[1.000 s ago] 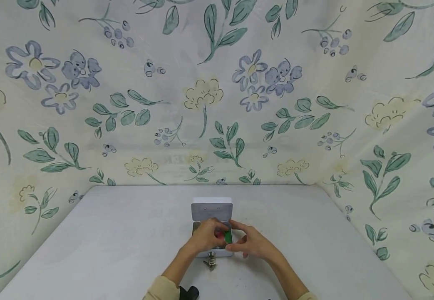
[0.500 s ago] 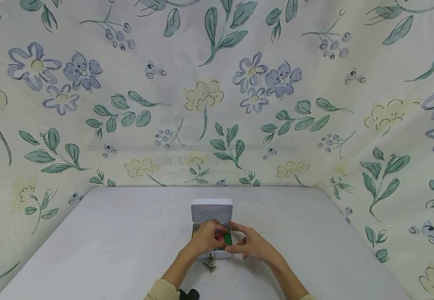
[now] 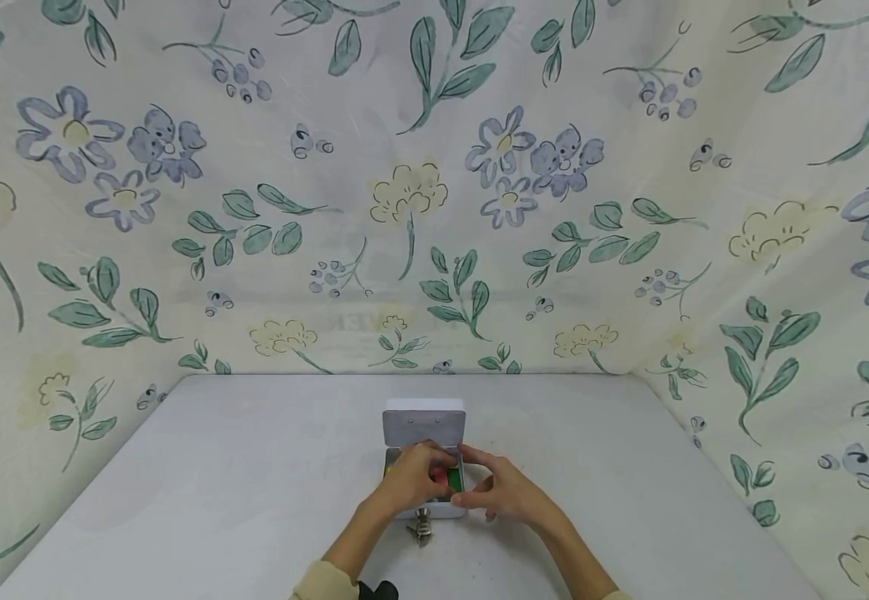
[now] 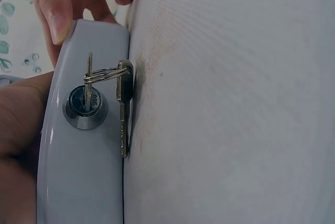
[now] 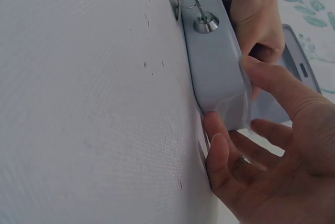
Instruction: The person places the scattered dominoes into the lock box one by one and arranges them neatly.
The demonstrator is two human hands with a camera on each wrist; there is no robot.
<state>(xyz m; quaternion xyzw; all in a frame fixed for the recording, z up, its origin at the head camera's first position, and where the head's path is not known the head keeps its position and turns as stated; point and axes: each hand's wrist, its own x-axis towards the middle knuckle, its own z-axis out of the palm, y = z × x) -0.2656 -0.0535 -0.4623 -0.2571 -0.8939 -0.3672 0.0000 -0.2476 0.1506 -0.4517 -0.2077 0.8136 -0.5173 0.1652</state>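
A small light-grey metal cash box (image 3: 445, 511) stands on the table with its lid (image 3: 423, 427) raised at the back. My left hand (image 3: 407, 482) reaches down inside with bent fingers. A red object (image 3: 441, 476) shows between its thumb and fingers; its kind is unclear. To the right of it in the box is something green (image 3: 456, 478). My right hand (image 3: 505, 492) grips the box's right end, its thumb on the front corner's rim and its fingers along the side. In the front lock (image 4: 85, 114) sits a key, and a second key (image 4: 124, 109) hangs from its ring.
The box stands on a white tabletop (image 3: 269, 467). Behind it and at both sides hangs a pale flowered cloth (image 3: 359, 275). A dark rounded object (image 3: 380, 591) shows at the bottom edge, beside the left sleeve (image 3: 325, 582).
Both hands keep their places at the box, and the lid stays up. The whole head view has shifted slightly downward.
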